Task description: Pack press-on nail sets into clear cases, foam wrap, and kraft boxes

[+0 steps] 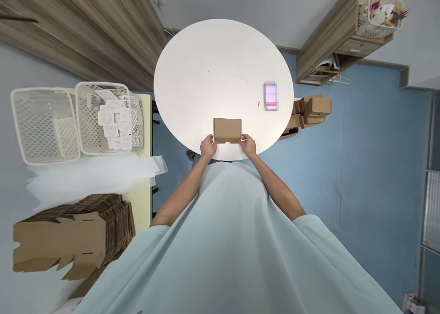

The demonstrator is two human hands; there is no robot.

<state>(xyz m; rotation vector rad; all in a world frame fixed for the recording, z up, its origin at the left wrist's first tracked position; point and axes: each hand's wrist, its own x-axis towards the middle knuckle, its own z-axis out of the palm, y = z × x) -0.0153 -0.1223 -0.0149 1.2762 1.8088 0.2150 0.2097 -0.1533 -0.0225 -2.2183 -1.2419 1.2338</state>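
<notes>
A small brown cardboard box (227,128) lies near the front edge of the white round table (220,62), its lid down. My left hand (208,146) is at its left front corner, fingers curled against the side. At the opposite end, my right hand (248,145) holds the right front corner with bent fingers. Between them the two hands grip the box. Its contents are hidden.
A pixelated phone-like item (271,96) lies on the table's right. Made-up boxes (314,110) are piled beyond it. Left of me are flattened cartons (68,236), white sheets (92,174), a basket of small white packets (103,87) and another basket (44,162).
</notes>
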